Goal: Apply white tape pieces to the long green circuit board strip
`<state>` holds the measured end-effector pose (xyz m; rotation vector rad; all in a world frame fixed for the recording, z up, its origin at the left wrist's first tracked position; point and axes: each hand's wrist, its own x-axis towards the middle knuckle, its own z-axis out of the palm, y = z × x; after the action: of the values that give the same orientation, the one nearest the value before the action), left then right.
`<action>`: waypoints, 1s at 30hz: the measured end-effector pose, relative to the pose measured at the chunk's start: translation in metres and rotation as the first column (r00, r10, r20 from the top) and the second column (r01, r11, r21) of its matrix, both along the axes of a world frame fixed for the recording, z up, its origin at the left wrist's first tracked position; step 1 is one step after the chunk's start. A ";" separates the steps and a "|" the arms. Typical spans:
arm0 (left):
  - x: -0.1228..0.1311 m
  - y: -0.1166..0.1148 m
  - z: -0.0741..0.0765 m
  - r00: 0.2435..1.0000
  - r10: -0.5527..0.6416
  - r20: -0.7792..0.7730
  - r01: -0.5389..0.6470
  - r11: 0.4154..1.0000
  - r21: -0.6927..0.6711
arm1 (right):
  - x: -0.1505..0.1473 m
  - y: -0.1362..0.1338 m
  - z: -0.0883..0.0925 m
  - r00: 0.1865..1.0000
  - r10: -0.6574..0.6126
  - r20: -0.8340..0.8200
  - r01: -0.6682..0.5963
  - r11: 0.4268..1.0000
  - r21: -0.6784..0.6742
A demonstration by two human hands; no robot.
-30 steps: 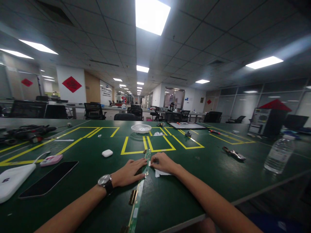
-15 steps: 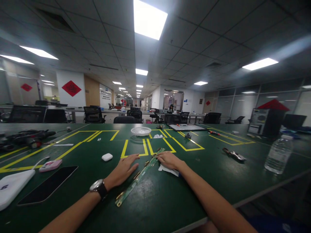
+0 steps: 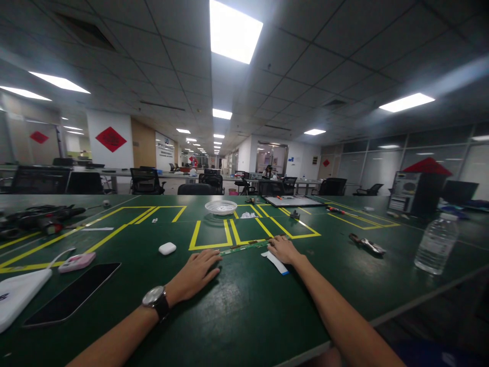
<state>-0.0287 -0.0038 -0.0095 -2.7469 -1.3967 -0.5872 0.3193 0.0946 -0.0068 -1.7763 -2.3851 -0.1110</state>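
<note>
A long, narrow green circuit board [image 3: 244, 247] lies crosswise on the green tabletop between my hands. My right hand [image 3: 283, 250] has its fingers closed on the right end, which they partly hide. At the other end rests my left hand [image 3: 200, 265], palm down with fingers stretched out, the fingertips at or touching the board; I cannot tell which. A white flat ribbon cable [image 3: 277, 263] with a blue tip lies just below my right hand, its upper end near the fingers.
To the left are a white earbud case [image 3: 167, 248], a dark phone [image 3: 74, 293] and a pink device [image 3: 77, 261]. A white plastic basket [image 3: 221, 207] sits farther back. On the right stand a water bottle [image 3: 436, 243] and a metal tool [image 3: 367, 245]. A person [image 3: 269, 172] is far behind.
The circuit board has swung from a steep diagonal to nearly crosswise, its near end going away from me. My right hand has shifted right, and more of the ribbon cable shows.
</note>
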 end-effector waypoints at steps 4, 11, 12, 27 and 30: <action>-0.001 0.002 -0.004 1.000 -0.006 -0.008 0.006 1.000 0.004 | 0.003 -0.002 -0.006 0.999 0.001 -0.037 -0.002 0.999 -0.037; 0.000 0.001 -0.003 1.000 -0.010 -0.007 0.010 1.000 -0.002 | 0.004 -0.001 -0.002 0.998 -0.012 -0.062 0.004 0.992 -0.126; 0.000 0.000 -0.003 1.000 -0.006 -0.006 0.006 1.000 -0.004 | 0.004 -0.001 -0.001 0.998 -0.018 -0.066 0.009 0.990 -0.140; -0.001 -0.002 -0.001 1.000 -0.012 -0.014 0.012 1.000 -0.025 | 0.009 -0.009 0.013 0.995 0.025 -0.100 -0.044 0.982 -0.186; 0.000 -0.001 -0.001 1.000 -0.003 -0.022 0.003 1.000 -0.025 | 0.007 -0.011 0.018 0.990 0.023 -0.136 -0.035 0.996 -0.080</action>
<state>-0.0291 -0.0050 -0.0107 -2.7664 -1.4055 -0.5414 0.3268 0.0831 0.0117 -1.7231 -2.3497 0.1087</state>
